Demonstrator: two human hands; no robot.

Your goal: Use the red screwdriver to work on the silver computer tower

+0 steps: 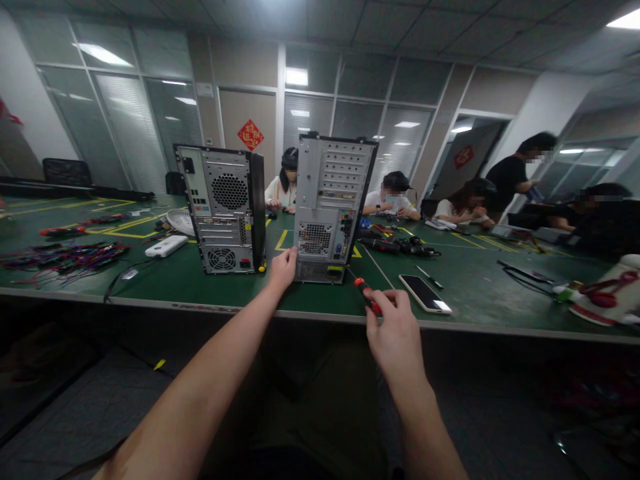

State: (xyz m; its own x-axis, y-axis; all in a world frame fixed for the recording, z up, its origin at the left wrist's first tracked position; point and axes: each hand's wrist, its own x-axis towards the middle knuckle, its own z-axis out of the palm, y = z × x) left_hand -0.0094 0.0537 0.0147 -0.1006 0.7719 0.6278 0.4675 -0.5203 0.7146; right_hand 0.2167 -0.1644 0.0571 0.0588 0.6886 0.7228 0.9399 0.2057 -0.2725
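Two upright computer towers stand on the green table with their back panels towards me. At the lower left edge of the right-hand computer tower, my left hand is closed against the side, its fingertips partly hidden. My right hand grips a red and black screwdriver. Its thin shaft points up and left to the lower right corner of that same tower's back; whether the tip sits in a screw is too small to tell. The other computer tower, with a round honeycomb vent, is to the left, apart from both hands.
A phone and a pen lie right of my right hand. Bundled wires, a white power strip and another red screwdriver are on the left. Black cables lie behind the phone. Several people are across the table.
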